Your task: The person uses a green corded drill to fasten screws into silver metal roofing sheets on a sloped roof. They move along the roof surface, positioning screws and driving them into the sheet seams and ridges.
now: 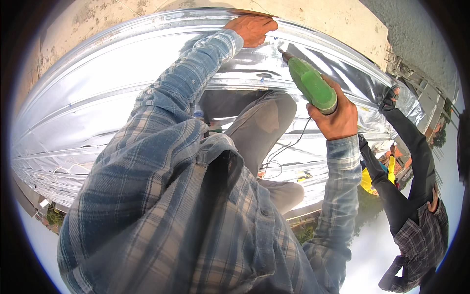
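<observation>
Outdoor bldg site, as foil sheeting (122, 63), metal battens (240, 84), pwr drill (312, 84) & sky (379, 250) show.

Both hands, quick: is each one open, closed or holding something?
Left hand: curled; whether it holds anything cannot be told.
Right hand: closed around the green drill.

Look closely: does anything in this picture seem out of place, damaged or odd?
The cord near the green drill in the right hand lies in loose loops by the person's leg rather than coiled. The silvery sheeting at far right looks crumpled, unlike smoother stretches at left.
</observation>
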A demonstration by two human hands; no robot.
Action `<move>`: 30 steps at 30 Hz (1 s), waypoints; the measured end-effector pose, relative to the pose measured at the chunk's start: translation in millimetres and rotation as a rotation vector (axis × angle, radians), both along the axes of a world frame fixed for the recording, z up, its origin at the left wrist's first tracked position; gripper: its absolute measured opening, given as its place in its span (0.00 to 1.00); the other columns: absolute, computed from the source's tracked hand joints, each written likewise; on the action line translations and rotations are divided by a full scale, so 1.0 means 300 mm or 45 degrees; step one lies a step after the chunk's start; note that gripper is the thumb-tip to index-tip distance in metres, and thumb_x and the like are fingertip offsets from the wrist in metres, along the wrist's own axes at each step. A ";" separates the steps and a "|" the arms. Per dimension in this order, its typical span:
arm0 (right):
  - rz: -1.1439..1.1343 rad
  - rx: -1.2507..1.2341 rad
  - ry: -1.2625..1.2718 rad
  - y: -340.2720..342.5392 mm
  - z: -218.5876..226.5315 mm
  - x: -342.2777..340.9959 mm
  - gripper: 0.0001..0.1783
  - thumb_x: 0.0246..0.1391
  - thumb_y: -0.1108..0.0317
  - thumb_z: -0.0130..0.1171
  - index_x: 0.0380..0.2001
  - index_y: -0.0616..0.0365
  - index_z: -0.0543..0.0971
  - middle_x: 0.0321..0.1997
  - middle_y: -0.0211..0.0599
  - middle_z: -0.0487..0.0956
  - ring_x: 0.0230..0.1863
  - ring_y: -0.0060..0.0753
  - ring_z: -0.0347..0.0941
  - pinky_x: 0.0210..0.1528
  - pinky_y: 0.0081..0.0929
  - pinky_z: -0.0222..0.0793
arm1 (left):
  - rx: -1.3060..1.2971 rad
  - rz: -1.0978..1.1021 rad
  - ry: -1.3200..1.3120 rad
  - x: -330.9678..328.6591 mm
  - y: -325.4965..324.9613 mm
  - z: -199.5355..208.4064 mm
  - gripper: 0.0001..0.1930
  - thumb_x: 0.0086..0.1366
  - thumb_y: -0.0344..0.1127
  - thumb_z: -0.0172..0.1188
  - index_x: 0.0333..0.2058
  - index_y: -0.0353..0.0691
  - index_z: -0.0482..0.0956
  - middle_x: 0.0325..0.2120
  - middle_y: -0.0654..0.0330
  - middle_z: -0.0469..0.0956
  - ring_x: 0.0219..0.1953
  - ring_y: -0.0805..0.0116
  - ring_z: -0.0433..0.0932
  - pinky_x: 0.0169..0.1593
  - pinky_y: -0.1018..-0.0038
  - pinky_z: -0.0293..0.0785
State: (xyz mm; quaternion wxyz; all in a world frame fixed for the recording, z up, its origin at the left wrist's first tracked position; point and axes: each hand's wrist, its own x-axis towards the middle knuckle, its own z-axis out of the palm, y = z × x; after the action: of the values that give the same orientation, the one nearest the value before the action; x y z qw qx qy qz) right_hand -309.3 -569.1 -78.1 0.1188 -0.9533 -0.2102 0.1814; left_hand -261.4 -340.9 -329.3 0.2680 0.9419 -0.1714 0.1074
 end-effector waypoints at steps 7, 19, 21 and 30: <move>-0.077 -0.041 0.026 -0.249 0.234 -0.066 0.34 0.39 0.65 0.67 0.55 0.53 0.75 0.43 0.47 0.83 0.45 0.51 0.81 0.47 0.38 0.76 | -0.088 -0.060 -0.126 -0.010 0.017 -0.054 0.11 0.60 0.34 0.60 0.39 0.46 0.69 0.35 0.62 0.75 0.40 0.62 0.78 0.44 0.65 0.77; -0.287 0.085 -0.206 -0.693 0.211 -0.041 0.33 0.44 0.70 0.64 0.57 0.60 0.72 0.39 0.42 0.83 0.38 0.34 0.81 0.43 0.30 0.75 | -0.050 -0.087 -0.333 -0.003 0.008 -0.064 0.10 0.58 0.33 0.61 0.37 0.45 0.70 0.34 0.61 0.73 0.40 0.58 0.75 0.42 0.63 0.76; -0.532 0.488 -0.047 -0.675 0.205 -0.113 0.32 0.47 0.72 0.65 0.57 0.70 0.70 0.42 0.42 0.80 0.36 0.27 0.77 0.41 0.24 0.74 | -0.043 -0.064 -0.296 -0.020 0.010 -0.040 0.10 0.57 0.33 0.61 0.36 0.45 0.70 0.34 0.61 0.73 0.40 0.58 0.75 0.42 0.63 0.76; -0.953 0.931 -0.136 -0.718 0.309 -0.557 0.41 0.44 0.52 0.71 0.55 0.70 0.71 0.49 0.44 0.75 0.48 0.36 0.73 0.49 0.29 0.70 | 0.010 0.126 -0.104 -0.022 0.001 -0.065 0.09 0.56 0.31 0.60 0.35 0.44 0.71 0.36 0.60 0.74 0.43 0.58 0.75 0.45 0.62 0.75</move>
State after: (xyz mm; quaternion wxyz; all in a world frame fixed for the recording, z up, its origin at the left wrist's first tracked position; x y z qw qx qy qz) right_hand -476.4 -784.4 14.4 0.4897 -0.8673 0.0894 -0.0075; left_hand -267.9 -340.5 -348.7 0.2513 0.9452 -0.1357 0.1582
